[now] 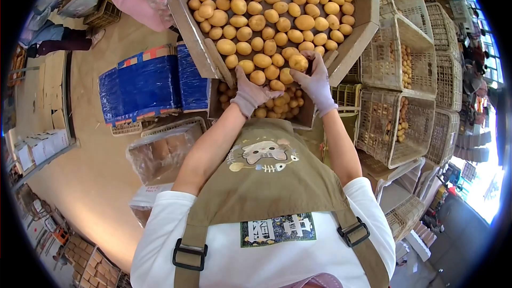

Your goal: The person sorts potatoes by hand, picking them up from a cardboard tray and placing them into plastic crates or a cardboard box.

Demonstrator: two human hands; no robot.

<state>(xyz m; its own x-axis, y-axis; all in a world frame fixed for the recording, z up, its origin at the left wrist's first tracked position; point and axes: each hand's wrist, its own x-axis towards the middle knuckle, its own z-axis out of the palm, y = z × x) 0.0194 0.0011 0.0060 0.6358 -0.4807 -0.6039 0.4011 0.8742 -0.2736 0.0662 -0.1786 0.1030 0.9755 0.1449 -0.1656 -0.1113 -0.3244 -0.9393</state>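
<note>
A big slanted wooden tray (368,26) holds many round yellow-brown potatoes (266,16). Its narrow mouth opens over a cardboard box (306,120) partly filled with the same potatoes. Both my hands wear pale gloves. My right hand (317,85) is at the tray's mouth, with its fingers closed around one potato (298,63). My left hand (249,93) lies palm down at the left side of the mouth, its fingers curled over the potatoes there. Whether it grips one is hidden.
Stacked beige plastic baskets (397,69), some with potatoes, stand to the right. Blue-wrapped cartons (144,88) and a plastic-covered crate (160,152) are to the left. Another person's legs (58,40) show at the far left on the tan floor.
</note>
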